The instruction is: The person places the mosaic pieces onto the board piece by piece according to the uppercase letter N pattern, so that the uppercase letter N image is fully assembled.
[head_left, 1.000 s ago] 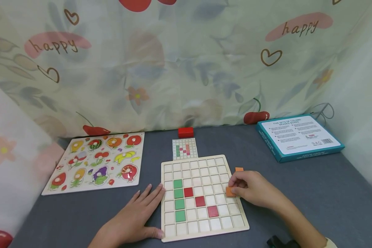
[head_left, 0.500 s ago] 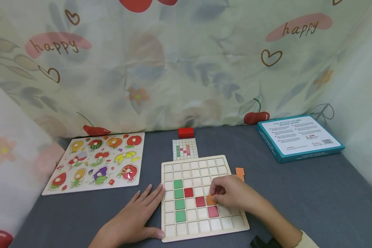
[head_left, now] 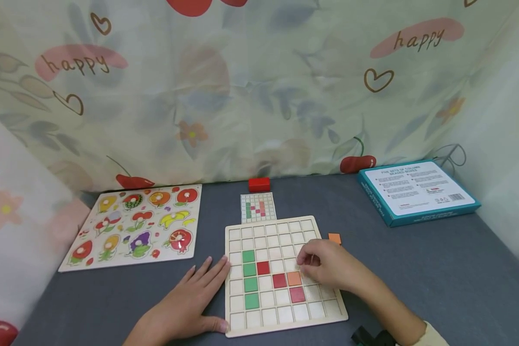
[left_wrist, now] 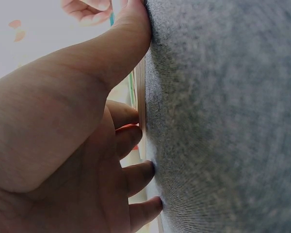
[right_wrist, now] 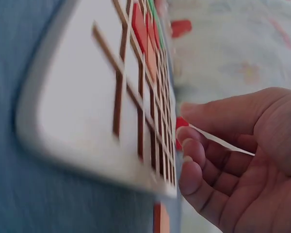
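A wooden grid board (head_left: pixel 253 319) lies flat before me. It bears a column of green tiles (head_left: pixel 251 285), a diagonal of 3 red tiles (head_left: pixel 279 280) and one orange tile (head_left: pixel 294 278), seated in a square right of the middle red one. My right hand (head_left: pixel 330 264) hovers over the board's right side, just off that orange tile. In the right wrist view its fingers (right_wrist: pixel 191 177) are loosely curled, with a gap to the thumb and nothing held. My left hand (head_left: pixel 186 302) rests spread on the table, fingertips and thumb against the board's left edge.
Beside the board's right edge lies another orange tile (head_left: pixel 335 238), partly covered by my right hand. A small pattern card (head_left: pixel 258 207) and a red block (head_left: pixel 259 185) sit behind the board. A fruit puzzle (head_left: pixel 147 230) lies left; a teal box (head_left: pixel 419 190) lies back right.
My right hand brought an orange tile leftward from the board's right edge, set it beside the middle red tile and let go, then drew slightly back. The left hand stayed still.
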The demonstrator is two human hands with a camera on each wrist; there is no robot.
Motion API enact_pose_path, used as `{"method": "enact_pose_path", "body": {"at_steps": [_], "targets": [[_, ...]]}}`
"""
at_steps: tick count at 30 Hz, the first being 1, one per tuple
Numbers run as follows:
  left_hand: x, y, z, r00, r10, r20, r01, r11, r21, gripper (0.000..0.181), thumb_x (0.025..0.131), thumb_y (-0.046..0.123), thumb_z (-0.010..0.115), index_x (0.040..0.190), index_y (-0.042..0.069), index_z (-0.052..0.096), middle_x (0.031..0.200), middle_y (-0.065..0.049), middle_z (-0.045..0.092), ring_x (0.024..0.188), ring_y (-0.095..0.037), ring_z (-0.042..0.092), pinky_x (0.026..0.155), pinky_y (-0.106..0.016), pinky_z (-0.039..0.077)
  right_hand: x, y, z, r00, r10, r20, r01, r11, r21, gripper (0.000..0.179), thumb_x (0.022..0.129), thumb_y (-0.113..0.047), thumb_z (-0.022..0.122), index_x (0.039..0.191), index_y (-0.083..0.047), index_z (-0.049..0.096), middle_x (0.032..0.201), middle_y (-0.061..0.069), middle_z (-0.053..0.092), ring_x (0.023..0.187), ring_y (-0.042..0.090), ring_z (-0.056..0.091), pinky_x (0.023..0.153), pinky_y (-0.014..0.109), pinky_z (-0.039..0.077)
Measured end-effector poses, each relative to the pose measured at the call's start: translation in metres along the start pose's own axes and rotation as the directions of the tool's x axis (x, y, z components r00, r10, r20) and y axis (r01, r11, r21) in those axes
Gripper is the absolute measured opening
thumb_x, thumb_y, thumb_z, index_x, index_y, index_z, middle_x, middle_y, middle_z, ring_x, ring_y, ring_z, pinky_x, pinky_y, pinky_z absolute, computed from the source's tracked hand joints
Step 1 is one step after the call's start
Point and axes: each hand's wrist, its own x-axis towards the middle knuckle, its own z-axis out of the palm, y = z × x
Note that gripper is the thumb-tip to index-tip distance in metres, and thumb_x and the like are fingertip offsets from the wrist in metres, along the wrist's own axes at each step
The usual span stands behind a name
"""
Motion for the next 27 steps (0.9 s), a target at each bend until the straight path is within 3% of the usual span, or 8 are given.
{"method": "enact_pose_path", "body": {"at_steps": [3,6,11,19,23,27], "targets": [[0.001,0.001,-0.001,1.000,-0.005,0.002,0.004,1.000,0.002,0.116,0.074,0.080,0.060,0.162,0.017,0.020,0.167,-0.002,0.016,0.151,-0.038,0.009,0.111,-0.070,0.014,-0.002,0.010,-0.013,0.999,0.014,-0.053,-0.016,0.999,-0.046,0.013,0.086,-0.003,0.074,0.085,-0.015,0.071,0.076,-0.011,0.056,0.070,0.006,0.051,0.063,0.028,0.047],[0.001,0.001,-0.001,1.000,0.000,0.000,0.000,1.000,0.004,0.116,0.074,0.080,0.060,0.162,0.016,0.020,0.167,-0.002,0.016,0.151,-0.038,0.009,0.111,-0.070,0.015,-0.008,0.027,-0.026,0.991,0.074,-0.110,-0.088,0.988,-0.130,0.010,0.085,-0.005,0.077,0.087,-0.013,0.071,0.076,-0.008,0.055,0.069,0.009,0.050,0.063,0.031,0.045],[0.000,0.001,-0.001,1.000,0.000,0.007,0.000,1.000,-0.004,0.115,0.075,0.079,0.061,0.162,0.016,0.019,0.167,-0.002,0.015,0.151,-0.039,0.009,0.111,-0.070,0.015,-0.018,0.053,-0.042,0.976,0.178,-0.126,-0.202,0.956,-0.214,0.012,0.082,-0.010,0.082,0.087,-0.011,0.071,0.075,-0.005,0.054,0.070,0.013,0.049,0.064,0.034,0.042],[0.001,0.000,0.000,1.000,-0.013,0.017,0.013,1.000,0.000,0.115,0.075,0.080,0.060,0.162,0.017,0.018,0.167,-0.001,0.014,0.151,-0.038,0.008,0.111,-0.070,0.015,-0.018,0.061,-0.044,0.985,0.146,-0.089,-0.160,0.973,-0.167,0.016,0.082,-0.018,0.084,0.090,-0.012,0.072,0.079,-0.007,0.057,0.071,0.010,0.050,0.063,0.031,0.045],[0.001,0.000,0.000,1.000,-0.012,0.012,0.012,1.000,0.001,0.116,0.075,0.080,0.060,0.162,0.017,0.019,0.167,-0.001,0.014,0.151,-0.037,0.008,0.112,-0.069,0.014,-0.017,0.060,-0.041,0.982,0.165,-0.094,-0.179,0.969,-0.168,0.016,0.083,-0.018,0.083,0.089,-0.012,0.070,0.079,-0.007,0.057,0.070,0.010,0.050,0.063,0.031,0.044],[0.001,0.000,0.000,1.000,-0.015,0.015,0.015,1.000,-0.002,0.116,0.075,0.080,0.060,0.162,0.017,0.019,0.167,-0.001,0.014,0.151,-0.037,0.008,0.112,-0.069,0.014,-0.016,0.061,-0.041,0.979,0.186,-0.085,-0.194,0.976,-0.103,0.017,0.082,-0.013,0.083,0.088,-0.012,0.067,0.077,-0.005,0.057,0.068,0.012,0.051,0.061,0.029,0.044]]}}
